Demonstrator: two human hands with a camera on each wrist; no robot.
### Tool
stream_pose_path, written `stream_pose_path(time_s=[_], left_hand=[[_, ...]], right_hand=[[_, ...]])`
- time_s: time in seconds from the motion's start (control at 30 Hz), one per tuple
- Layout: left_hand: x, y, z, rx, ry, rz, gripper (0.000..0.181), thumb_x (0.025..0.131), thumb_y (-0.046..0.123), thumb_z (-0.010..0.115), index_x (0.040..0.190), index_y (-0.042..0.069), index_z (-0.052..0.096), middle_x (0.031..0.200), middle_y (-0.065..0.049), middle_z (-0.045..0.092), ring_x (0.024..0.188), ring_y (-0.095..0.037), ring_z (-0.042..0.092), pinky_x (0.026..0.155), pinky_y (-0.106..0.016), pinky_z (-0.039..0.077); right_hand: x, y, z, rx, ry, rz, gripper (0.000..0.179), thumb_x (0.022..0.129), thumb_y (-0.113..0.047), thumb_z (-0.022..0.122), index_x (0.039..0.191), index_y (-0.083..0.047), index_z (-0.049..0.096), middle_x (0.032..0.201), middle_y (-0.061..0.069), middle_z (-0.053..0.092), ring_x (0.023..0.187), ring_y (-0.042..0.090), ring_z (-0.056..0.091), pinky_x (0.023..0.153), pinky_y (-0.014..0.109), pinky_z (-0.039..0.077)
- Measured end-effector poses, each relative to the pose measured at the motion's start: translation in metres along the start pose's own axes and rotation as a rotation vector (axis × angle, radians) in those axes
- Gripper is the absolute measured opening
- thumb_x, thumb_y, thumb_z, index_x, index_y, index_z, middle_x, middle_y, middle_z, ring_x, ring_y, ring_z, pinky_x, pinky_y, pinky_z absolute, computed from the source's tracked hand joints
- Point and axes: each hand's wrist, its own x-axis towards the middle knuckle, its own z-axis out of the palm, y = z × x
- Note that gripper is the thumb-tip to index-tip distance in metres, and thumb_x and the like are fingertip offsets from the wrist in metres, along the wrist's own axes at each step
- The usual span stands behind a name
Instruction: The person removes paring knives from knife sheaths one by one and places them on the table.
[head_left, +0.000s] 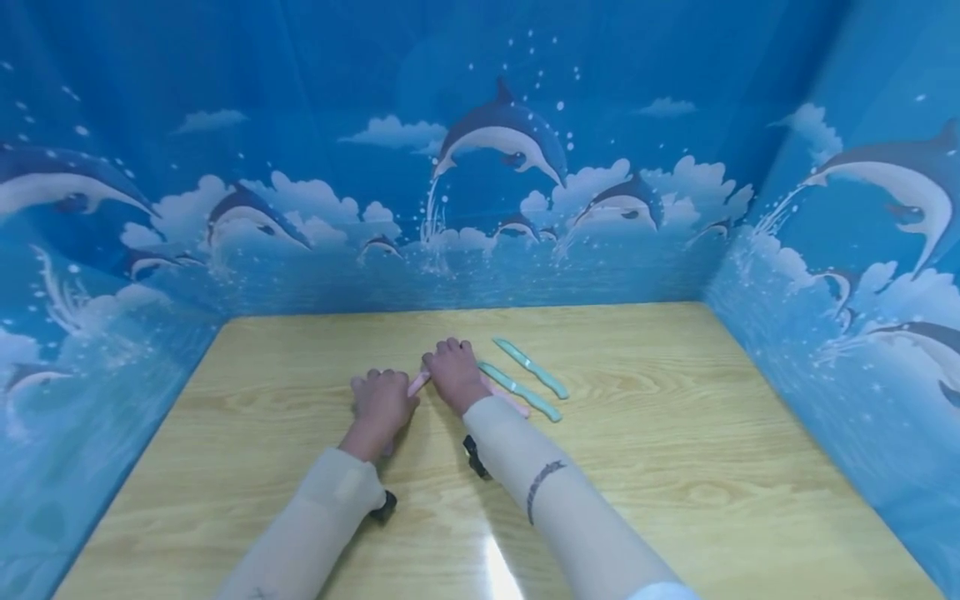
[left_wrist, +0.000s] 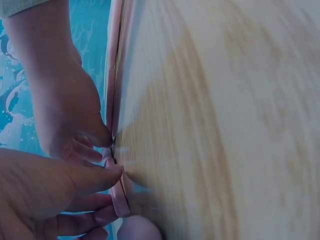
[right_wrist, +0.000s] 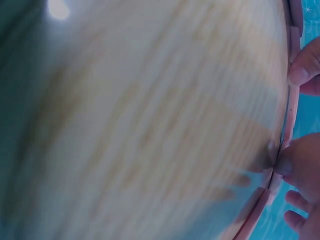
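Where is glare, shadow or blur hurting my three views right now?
Head: a bright glare streak on the table at bottom centre; left wrist: dim overall, with the wood grain soft beyond the left hand; right wrist: a bright spot at upper left, murky blur down the left side, the table's edge bowed, shadows beside the right hand.

Surface (head_left: 712,467): pale, wood-grained; one bright streak of glare (head_left: 498,571) toward the near side. Backdrop (head_left: 360,50): blue, behind the surface and along both sides, printed with leaping dolphins (head_left: 517,121), white clouds (head_left: 397,133), splashes (head_left: 432,212), scattered droplets (head_left: 560,106).
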Motion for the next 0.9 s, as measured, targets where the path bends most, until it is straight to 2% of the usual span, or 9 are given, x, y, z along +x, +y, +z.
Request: stream_pose_path(time_s=[0.13, 0.3, 0.47, 0.63, 0.73, 0.8, 0.9], left_hand=[[0.001, 0.002, 0.002, -0.005, 0.002, -0.003, 0.024, 0.087, 0.032, 0.073, 0.091, 0.009, 0.066, 0.082, -0.006, 0.061, 0.083, -0.028, 0.053, 0.083, -0.045, 0.039], [0.001, 0.003, 0.005, -0.014, 0.035, -0.005, 0.019, 0.089, 0.027, 0.071, 0.095, 0.009, 0.067, 0.084, -0.007, 0.064, 0.083, -0.027, 0.054, 0.084, -0.046, 0.039], [0.002, 0.004, 0.006, -0.027, 0.057, 0.003, 0.014, 0.091, 0.023, 0.067, 0.09, 0.009, 0.068, 0.08, -0.007, 0.065, 0.078, -0.027, 0.055, 0.083, -0.046, 0.04], [0.002, 0.005, 0.004, -0.045, 0.061, -0.024, 0.015, 0.093, 0.025, 0.066, 0.09, 0.011, 0.068, 0.079, -0.005, 0.064, 0.076, -0.025, 0.054, 0.082, -0.043, 0.039], [0.002, 0.004, 0.003, -0.095, 0.104, -0.01, 0.015, 0.092, 0.025, 0.067, 0.09, 0.01, 0.069, 0.077, -0.004, 0.064, 0.075, -0.024, 0.053, 0.082, -0.043, 0.039], [0.002, 0.003, 0.003, -0.153, 0.135, 0.026, 0.014, 0.092, 0.022, 0.068, 0.091, 0.009, 0.07, 0.078, -0.006, 0.067, 0.076, -0.025, 0.055, 0.083, -0.043, 0.042], [0.002, 0.0, 0.002, -0.235, 0.15, 0.072, 0.015, 0.09, 0.019, 0.07, 0.097, 0.006, 0.072, 0.085, -0.008, 0.069, 0.082, -0.026, 0.058, 0.085, -0.042, 0.049]], right_hand=[[0.001, 0.0, 0.001, -0.02, -0.015, 0.0, 0.036, 0.086, -0.019, 0.072, 0.12, -0.026, 0.065, 0.112, -0.002, 0.063, 0.105, 0.017, 0.053, 0.093, 0.035, 0.045], [0.003, 0.0, 0.002, -0.023, 0.013, 0.001, 0.038, 0.084, -0.019, 0.074, 0.12, -0.025, 0.065, 0.112, -0.001, 0.063, 0.105, 0.018, 0.052, 0.093, 0.036, 0.045], [0.003, 0.003, 0.003, -0.014, 0.019, -0.014, 0.041, 0.082, -0.02, 0.076, 0.122, -0.024, 0.065, 0.116, 0.0, 0.063, 0.108, 0.019, 0.051, 0.095, 0.037, 0.045], [0.003, 0.007, 0.001, -0.027, 0.032, -0.027, 0.04, 0.085, -0.02, 0.073, 0.124, -0.023, 0.063, 0.12, 0.001, 0.06, 0.112, 0.02, 0.047, 0.096, 0.037, 0.043], [0.003, 0.012, 0.001, -0.031, 0.067, -0.035, 0.037, 0.087, -0.022, 0.072, 0.123, -0.023, 0.063, 0.118, 0.001, 0.06, 0.112, 0.019, 0.047, 0.095, 0.037, 0.042], [0.002, 0.016, 0.0, -0.027, 0.087, -0.041, 0.036, 0.087, -0.023, 0.071, 0.122, -0.023, 0.064, 0.118, 0.0, 0.061, 0.113, 0.019, 0.048, 0.097, 0.038, 0.041], [-0.001, 0.024, -0.003, -0.02, 0.091, -0.064, 0.034, 0.088, -0.022, 0.071, 0.121, -0.022, 0.064, 0.12, -0.001, 0.062, 0.117, 0.019, 0.049, 0.104, 0.041, 0.038]])
